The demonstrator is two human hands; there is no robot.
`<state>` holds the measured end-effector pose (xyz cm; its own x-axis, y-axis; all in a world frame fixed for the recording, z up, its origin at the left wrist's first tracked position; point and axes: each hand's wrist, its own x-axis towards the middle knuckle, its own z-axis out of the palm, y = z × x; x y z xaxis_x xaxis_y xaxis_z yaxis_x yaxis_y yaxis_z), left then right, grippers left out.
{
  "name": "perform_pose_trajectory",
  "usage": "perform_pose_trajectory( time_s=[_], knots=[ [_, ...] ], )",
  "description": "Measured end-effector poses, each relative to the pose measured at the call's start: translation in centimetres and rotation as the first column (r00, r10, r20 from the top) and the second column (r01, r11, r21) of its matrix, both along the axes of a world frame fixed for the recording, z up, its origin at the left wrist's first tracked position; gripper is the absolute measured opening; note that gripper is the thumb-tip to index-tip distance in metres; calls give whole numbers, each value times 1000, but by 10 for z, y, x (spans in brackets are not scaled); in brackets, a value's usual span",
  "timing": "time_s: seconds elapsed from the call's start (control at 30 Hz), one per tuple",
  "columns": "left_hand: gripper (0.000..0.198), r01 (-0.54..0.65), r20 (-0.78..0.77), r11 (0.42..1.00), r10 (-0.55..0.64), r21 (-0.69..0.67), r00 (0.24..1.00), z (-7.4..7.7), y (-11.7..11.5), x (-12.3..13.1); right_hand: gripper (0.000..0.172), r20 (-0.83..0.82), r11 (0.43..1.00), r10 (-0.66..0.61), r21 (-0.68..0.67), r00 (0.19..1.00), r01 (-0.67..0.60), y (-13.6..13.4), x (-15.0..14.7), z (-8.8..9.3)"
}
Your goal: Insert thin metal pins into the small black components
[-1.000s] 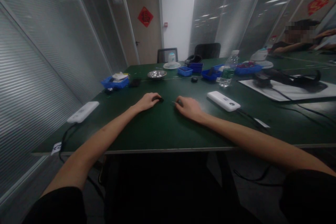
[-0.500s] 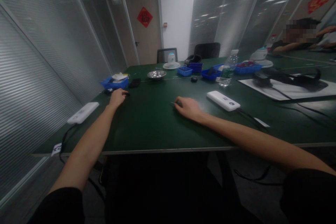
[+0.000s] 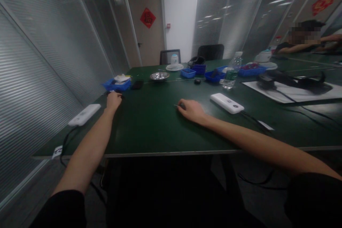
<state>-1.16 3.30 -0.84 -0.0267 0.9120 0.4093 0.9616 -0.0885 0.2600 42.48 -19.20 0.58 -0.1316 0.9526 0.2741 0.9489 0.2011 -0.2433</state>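
My left hand (image 3: 114,100) is over the left part of the green table (image 3: 149,128), just in front of a blue tray (image 3: 116,84). Its fingers are closed around a small black object (image 3: 122,96), mostly hidden and too blurred to name. Resting on the table nearer the middle, my right hand (image 3: 191,109) is curled around a thin-tipped tool (image 3: 175,105). The tool's slender tip points left out of the fingers, and a dark part shows inside the grip. A white power bank (image 3: 227,102) with a black cable lies right of this hand.
Another white power bank (image 3: 84,114) lies at the left edge. Farther back are a metal bowl (image 3: 159,76), a dark flat item (image 3: 137,84), a small blue basket (image 3: 188,73) and a water bottle (image 3: 232,71). A person (image 3: 304,37) sits at the far right.
My left hand has moved a little to the left, with the small black object at its fingers, closer to the front of the blue tray. My right hand stays in place.
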Motion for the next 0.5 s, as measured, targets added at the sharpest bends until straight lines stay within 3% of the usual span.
perform_pose_trajectory(
  time_s=[0.5],
  knots=[
    [31, -27, 174, 1000, 27, -4, 984, -12, 21, -24, 30, -14, 1000, 11, -17, 1000, -11, -3, 0, 3]
  ],
)
